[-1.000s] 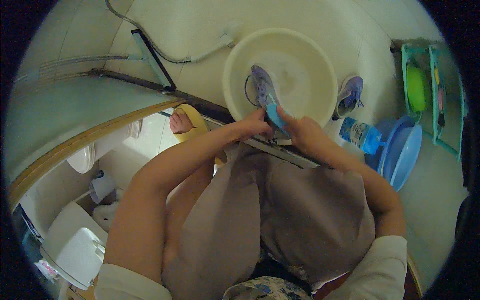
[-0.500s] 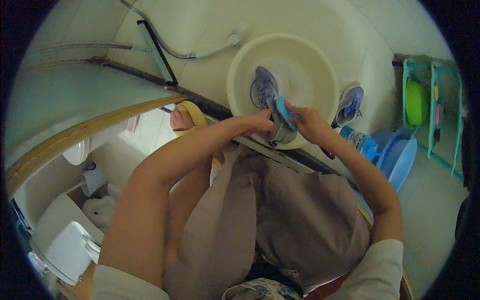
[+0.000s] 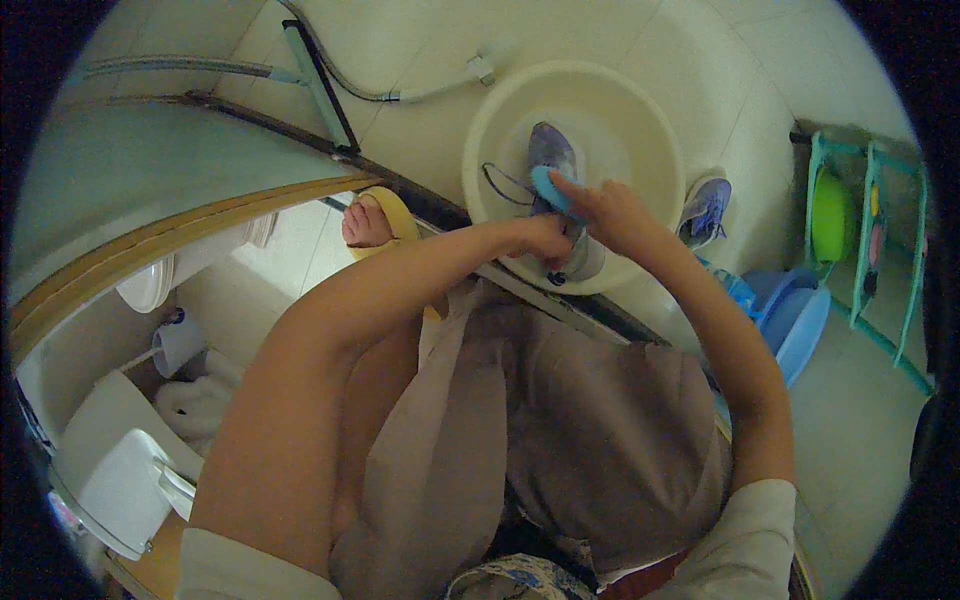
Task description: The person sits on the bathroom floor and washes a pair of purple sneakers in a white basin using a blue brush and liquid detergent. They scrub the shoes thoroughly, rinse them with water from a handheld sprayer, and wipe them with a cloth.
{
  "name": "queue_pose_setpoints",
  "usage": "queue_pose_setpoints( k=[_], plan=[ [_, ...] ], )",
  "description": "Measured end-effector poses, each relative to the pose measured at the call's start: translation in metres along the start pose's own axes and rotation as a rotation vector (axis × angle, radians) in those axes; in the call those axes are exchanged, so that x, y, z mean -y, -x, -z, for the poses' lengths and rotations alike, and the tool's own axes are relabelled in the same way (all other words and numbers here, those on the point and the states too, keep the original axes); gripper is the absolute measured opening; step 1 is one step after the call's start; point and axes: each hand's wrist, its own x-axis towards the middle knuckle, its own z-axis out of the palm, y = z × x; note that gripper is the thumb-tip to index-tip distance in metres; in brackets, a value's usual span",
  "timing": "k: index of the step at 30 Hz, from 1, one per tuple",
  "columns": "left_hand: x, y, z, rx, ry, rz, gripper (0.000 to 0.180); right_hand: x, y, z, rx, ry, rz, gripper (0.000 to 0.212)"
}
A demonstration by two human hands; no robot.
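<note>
Your left hand (image 3: 543, 240) is at the heel end of the purple-and-grey lace-up sports shoe (image 3: 552, 148), its fingers curled in on the shoe's collar, though their tips are hidden. The shoe is inside the round cream plastic basin (image 3: 652, 165), toe pointing away from you and heel toward you, near the basin's near rim; you cannot tell whether its sole touches the bottom. A dark shoelace (image 3: 495, 180) loops out from its left side. Your right hand (image 3: 610, 212) pinches a light-blue scrubbing brush (image 3: 553, 192), the index finger stretched along its back. The brush lies over the front of the shoe, just ahead of your left hand; its underside is out of sight.

Just right of the basin, a matching sports shoe (image 3: 705, 212) stands on the floor, purple laces showing. Nearer you, a blue bottle (image 3: 737, 290) is partly hidden by your right forearm, and the print on its label is too blurred to read. Beside it are blue plastic basins (image 3: 797, 335). Farther right, a turquoise rack (image 3: 885, 352) carries a bright green basin (image 3: 828, 215).
</note>
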Motion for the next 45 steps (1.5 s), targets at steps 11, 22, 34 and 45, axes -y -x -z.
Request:
queue_pose_setpoints(
  k=[11,22,34,45],
  plan=[
    [0.022,-0.012,-0.014,-0.494,-0.15,-0.352,0.045,-0.114,-0.04,-0.062,-0.491,-0.11,-0.338,0.045],
    [0.027,-0.011,-0.019,-0.586,-0.386,-0.337,0.04,-0.056,-0.005,-0.054,-0.305,-0.236,-0.138,0.053],
    [0.036,-0.033,-0.004,-0.56,-0.233,-0.19,0.033,-0.063,-0.025,-0.077,-0.386,-0.213,-0.134,0.062],
    [0.036,-0.045,-0.019,-0.643,-0.047,-0.105,0.045,-0.084,-0.045,-0.064,-0.345,-0.072,-0.192,0.061]
  ],
)
